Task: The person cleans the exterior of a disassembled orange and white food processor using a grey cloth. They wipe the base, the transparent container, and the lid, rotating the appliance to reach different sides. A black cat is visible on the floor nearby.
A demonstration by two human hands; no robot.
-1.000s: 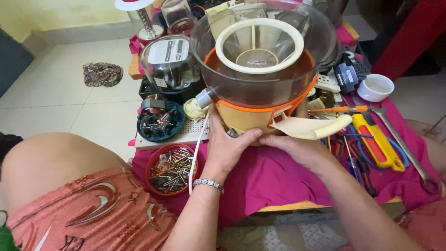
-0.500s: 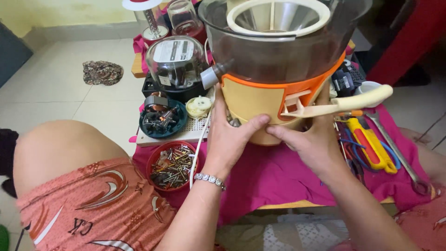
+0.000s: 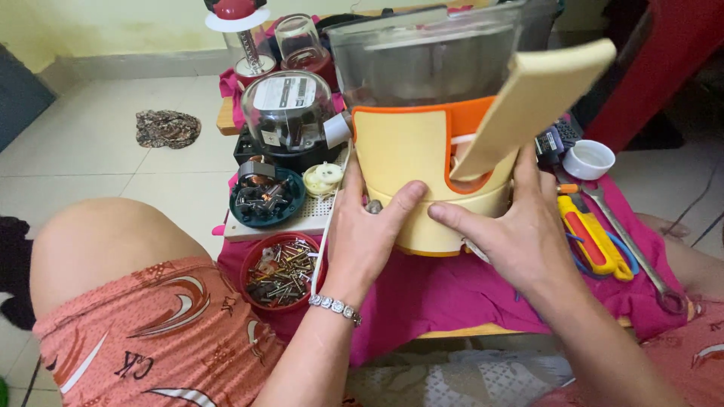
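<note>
Pale floor tiles, low table draped in magenta cloth [image 3: 452,294]. One food processor [image 3: 434,136] at 12 o'clock: smooth cream plastic base, orange trim, clear bowl, flat cream handle. Left hand [image 3: 366,226] and right hand [image 3: 516,230] both spread open, palms pressed on the base, gripping it between them. Versus 0.5 s ago: unit tipped further toward camera, handle now angled up to 1 o'clock. One red bowl of metal screws [image 3: 281,270] at 8 o'clock, one teal dish [image 3: 265,197], one white cup [image 3: 589,159] at 2 o'clock.

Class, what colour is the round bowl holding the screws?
Red bowl, seen best in the head view.
</note>
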